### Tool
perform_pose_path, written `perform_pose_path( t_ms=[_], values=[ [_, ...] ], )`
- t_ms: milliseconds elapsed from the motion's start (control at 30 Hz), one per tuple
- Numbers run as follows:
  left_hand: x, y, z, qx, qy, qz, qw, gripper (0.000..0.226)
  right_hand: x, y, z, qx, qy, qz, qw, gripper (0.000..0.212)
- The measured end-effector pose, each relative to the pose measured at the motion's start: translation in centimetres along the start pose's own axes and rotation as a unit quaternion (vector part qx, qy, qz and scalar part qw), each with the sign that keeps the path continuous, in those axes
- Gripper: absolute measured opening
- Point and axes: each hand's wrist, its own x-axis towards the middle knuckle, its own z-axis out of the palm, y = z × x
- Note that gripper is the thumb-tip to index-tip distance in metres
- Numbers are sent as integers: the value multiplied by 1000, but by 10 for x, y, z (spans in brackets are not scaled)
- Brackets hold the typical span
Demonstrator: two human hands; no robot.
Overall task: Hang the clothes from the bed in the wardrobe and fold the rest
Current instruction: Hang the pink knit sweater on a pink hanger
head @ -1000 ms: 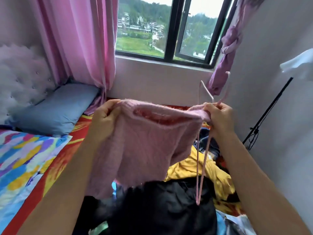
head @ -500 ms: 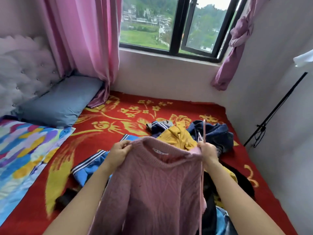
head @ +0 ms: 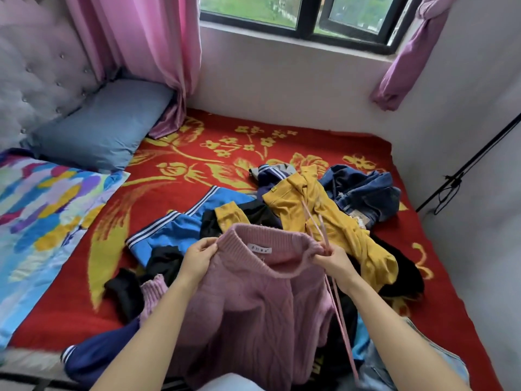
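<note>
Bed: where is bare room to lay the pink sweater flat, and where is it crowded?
Free: red blanket between blue pillow, window wall and yellow top; also the strip between colourful quilt and blue striped garment. Crowded: around jeans and yellow top.

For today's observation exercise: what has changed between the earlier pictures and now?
Both hands lowered the pink sweater towards the clothes on the bed. Unchanged: left hand grips the collar, right hand grips collar and pink hanger.

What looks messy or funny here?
The clothes: a yellow top, jeans and a blue striped piece lie tangled in a heap on the red blanket, unfolded. The pink hanger, pinched in the right hand beside the collar of the pink sweater, is not inside it.
</note>
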Motion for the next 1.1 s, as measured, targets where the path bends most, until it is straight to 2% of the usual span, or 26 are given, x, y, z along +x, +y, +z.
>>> perform_pose_path(
  t_ms=[67,200,233,300,367,433,533,567,700,767,900,1000,1100],
  values=[
    [-2,-4,-3,29,19,-12,999,28,-4,-3,1,14,-21,-8,1000,5],
    [-3,-10,-8,122,36,-35,991,20,-13,-17,3,21,-33,-34,999,7],
    [-4,-10,-8,156,36,-33,987,24,-15,-21,4,19,-33,-44,998,11],
    [-12,-8,-6,211,42,-24,976,48,-20,-31,5,12,-39,-71,997,25],
    [-17,-6,0,323,64,-20,944,59,-24,-41,8,6,-56,-88,995,37],
    [-20,-3,5,404,89,-37,910,54,-26,-45,12,-1,-58,-100,993,37],
    [-23,1,3,370,110,-35,922,19,-26,-46,16,-7,-44,-103,994,18],
    [-24,1,1,359,107,-17,927,14,-24,-44,16,-8,-32,-97,995,18],
    [-33,-1,-10,313,61,76,945,20,-12,-36,6,-17,-14,-21,1000,15],
    [-35,1,-16,281,36,95,954,20,-7,-35,-4,-53,-15,-15,998,21],
    [-36,5,-15,295,-16,128,947,17,-11,-60,-43,-111,19,-129,985,29],
    [-37,7,-9,300,-15,133,945,17,-23,-90,-82,-114,-41,-204,971,34],
    [-36,10,-6,304,-13,132,943,19,-37,-117,-100,-133,-163,-198,957,32]
  ],
)
